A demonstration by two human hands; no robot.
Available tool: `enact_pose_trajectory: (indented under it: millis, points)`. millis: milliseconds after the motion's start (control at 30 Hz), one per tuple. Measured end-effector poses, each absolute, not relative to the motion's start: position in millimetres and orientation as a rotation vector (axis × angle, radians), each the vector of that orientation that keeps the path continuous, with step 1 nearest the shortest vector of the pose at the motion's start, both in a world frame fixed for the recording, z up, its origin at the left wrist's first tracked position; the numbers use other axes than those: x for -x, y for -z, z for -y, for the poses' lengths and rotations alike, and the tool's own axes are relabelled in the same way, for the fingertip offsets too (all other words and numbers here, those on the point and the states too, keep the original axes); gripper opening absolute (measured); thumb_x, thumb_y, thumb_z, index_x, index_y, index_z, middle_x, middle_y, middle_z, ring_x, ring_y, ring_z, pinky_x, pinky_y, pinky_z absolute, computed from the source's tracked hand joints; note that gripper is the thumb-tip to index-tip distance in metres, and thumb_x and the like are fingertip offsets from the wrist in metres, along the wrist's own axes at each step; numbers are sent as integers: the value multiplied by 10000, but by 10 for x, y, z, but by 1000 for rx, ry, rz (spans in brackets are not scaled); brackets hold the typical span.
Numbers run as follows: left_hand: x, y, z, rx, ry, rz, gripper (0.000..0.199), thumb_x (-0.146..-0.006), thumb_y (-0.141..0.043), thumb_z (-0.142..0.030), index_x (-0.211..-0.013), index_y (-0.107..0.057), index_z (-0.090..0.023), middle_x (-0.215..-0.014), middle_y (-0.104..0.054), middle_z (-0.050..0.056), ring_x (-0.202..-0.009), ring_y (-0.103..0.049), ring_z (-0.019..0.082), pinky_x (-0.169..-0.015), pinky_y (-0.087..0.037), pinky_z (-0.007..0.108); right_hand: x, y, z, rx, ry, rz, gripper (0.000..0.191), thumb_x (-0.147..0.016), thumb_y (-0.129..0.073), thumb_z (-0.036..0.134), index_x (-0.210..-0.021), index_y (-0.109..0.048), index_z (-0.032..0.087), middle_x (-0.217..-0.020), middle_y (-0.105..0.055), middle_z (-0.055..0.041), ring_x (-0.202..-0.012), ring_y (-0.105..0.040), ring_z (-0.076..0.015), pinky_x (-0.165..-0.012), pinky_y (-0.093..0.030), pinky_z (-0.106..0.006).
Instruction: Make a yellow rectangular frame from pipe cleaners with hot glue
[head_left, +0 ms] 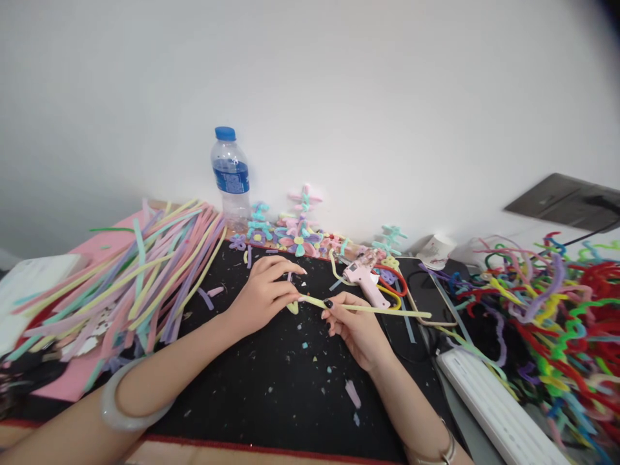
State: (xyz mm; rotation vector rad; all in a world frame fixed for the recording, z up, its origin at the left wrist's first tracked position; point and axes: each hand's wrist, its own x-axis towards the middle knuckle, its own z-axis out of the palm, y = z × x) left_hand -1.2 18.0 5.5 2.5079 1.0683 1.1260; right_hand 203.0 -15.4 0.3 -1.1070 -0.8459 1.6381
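A pale yellow pipe cleaner (387, 310) stretches between my two hands above the black mat, its straight free end pointing right. My left hand (266, 294) pinches its left part between thumb and finger, where a short bent piece (293, 308) hangs below the fingertips. Just to the right, my right hand (351, 323) grips the same pipe cleaner between thumb and forefinger, the other fingers curled underneath. Beyond the right hand lies a pink glue gun (367, 283).
Many pastel pipe cleaners (145, 271) are heaped at left, and tangled bright ones (547, 323) at right. A water bottle (231, 177) and small pipe-cleaner flowers (299, 242) stand by the wall. A white power strip (498, 403) lies at right. Scraps dot the black mat (271, 413).
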Motion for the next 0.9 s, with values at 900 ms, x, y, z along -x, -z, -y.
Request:
enact_pose_trajectory:
  millis: [900]
  points:
    - [-133,-26,19,-1927,-1342,-998,425,-787,-636,-224,-1206,-563,-217,-998,-604,61,-818,-582,168,-793,-486,326,-1956,-53,204,888,-1477,715,93,-656,-764,185,-681,-679,154,-639,-672,-9,-489,-549,-61,-475,-477,-153]
